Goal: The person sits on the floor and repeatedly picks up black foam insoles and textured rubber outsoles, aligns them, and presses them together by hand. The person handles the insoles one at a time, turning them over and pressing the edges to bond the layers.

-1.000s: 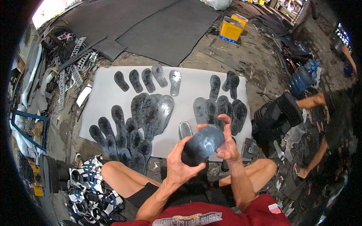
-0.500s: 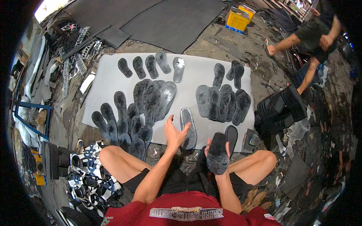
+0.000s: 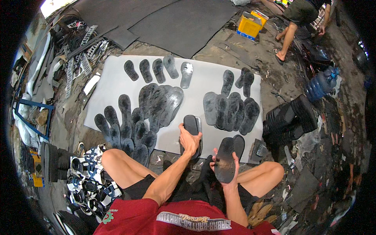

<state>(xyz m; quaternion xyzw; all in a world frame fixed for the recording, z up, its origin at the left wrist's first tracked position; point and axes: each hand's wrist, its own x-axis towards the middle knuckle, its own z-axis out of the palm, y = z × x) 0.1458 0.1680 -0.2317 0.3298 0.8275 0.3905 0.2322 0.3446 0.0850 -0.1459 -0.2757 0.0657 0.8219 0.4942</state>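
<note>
Left hand holds a dark insole at frame centre, fingers curled over it. Right hand clasps a black sole, right of lower centre, thumb opposite fingers. Both are probably light and bendable; shiny faces may slip. Grip the edges.

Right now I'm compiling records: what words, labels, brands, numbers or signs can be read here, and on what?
I won't copy wording, only place it.
Red shirt: large chest lettering, legible.
Green emblem on the shirt: tiny lettering beside it.
Yellow container: any print too small to read.
Held dark sole: none visible.
</note>
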